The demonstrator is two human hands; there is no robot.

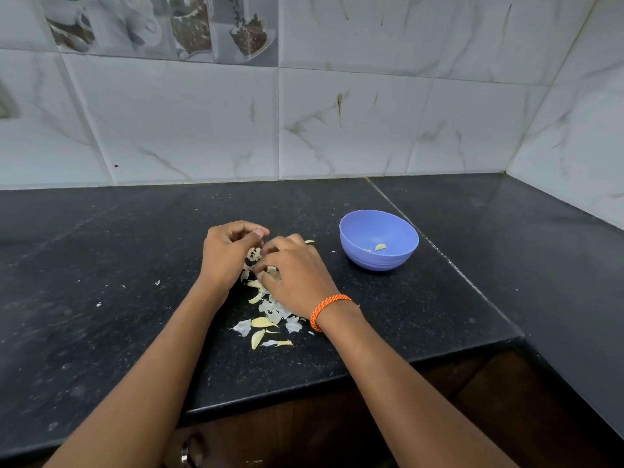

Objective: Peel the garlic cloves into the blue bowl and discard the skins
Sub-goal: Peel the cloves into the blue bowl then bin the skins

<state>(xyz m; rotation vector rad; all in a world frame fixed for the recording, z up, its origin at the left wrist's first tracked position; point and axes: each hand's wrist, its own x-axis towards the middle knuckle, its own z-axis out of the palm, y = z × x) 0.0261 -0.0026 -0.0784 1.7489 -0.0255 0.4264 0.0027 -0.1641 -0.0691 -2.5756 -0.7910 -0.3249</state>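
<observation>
Skins and cloves litter the table under both hands; left hand and right hand pinch garlic; blue bowl holds one peeled clove.

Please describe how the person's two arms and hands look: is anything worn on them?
Both forearms are bare, with no sleeves in view. The right hand side has an orange braided cord bracelet around the wrist. The left hand and its wrist carry nothing. No rings or gloves are visible.

text check | I find no readable words, labels, brands or numbers from my feed | decorative wall tile carries only printed pictures of cups and jars, no lettering I can make out | blue bowl is plain, unmarked
</observation>
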